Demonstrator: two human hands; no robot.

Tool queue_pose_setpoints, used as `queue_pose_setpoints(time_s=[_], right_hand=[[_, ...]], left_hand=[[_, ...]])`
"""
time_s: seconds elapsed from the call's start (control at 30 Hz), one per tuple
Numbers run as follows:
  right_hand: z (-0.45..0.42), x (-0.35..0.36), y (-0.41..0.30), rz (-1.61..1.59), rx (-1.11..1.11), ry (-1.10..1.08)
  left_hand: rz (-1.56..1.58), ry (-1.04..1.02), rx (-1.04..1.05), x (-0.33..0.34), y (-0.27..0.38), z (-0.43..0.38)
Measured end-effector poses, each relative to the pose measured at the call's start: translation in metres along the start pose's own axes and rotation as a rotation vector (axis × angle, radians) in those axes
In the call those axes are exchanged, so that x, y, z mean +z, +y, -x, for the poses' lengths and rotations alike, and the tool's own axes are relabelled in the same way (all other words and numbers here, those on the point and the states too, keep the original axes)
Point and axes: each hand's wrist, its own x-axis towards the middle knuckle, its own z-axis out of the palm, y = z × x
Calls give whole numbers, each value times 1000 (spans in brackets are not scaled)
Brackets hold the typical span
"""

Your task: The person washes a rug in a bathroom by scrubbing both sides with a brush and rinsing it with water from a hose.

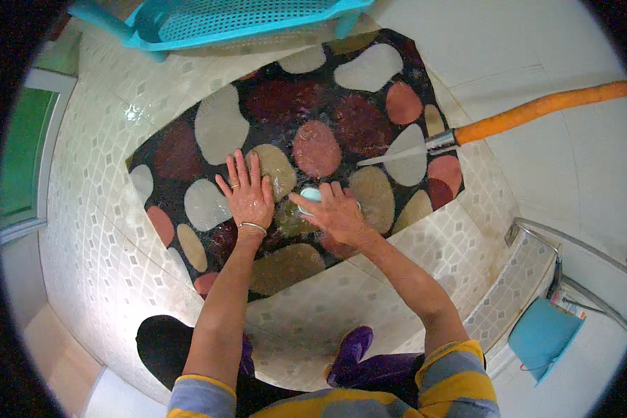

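Note:
A wet, dark floor mat [287,133] patterned with grey, beige, pink and maroon pebble shapes lies on the tiled floor before me. My left hand [251,196] is pressed flat on it, fingers spread, with a ring and a bracelet on. Just to the right, my right hand [334,211] grips a pale mint, rounded scrubbing brush [311,195] against the mat; its underside is hidden. From the metal end of an orange hose [543,112], a stream of water [394,155] runs onto the mat, to the right of and beyond my right hand.
A turquoise perforated plastic rack [240,23] stands at the far edge of the mat. Off to the right are a curved metal rail [559,237] and a blue plastic container [546,337]. A green-panelled door [26,154] is at left. A purple boot [352,350] shows below me.

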Motion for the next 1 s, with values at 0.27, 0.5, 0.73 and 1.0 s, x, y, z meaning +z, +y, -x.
queue_pose_setpoints(time_s=[0.27, 0.5, 0.73, 1.0], right_hand=[[-12, -56, 260, -2, 627, 515], [34, 1, 121, -25, 435, 425], [107, 23, 134, -64, 518, 583], [124, -40, 274, 41, 576, 566]], left_hand=[[9, 29, 38, 4, 15, -9], [-42, 59, 40, 8, 1, -2], [-27, 122, 78, 11, 14, -7], [-21, 131, 57, 16, 14, -10]])
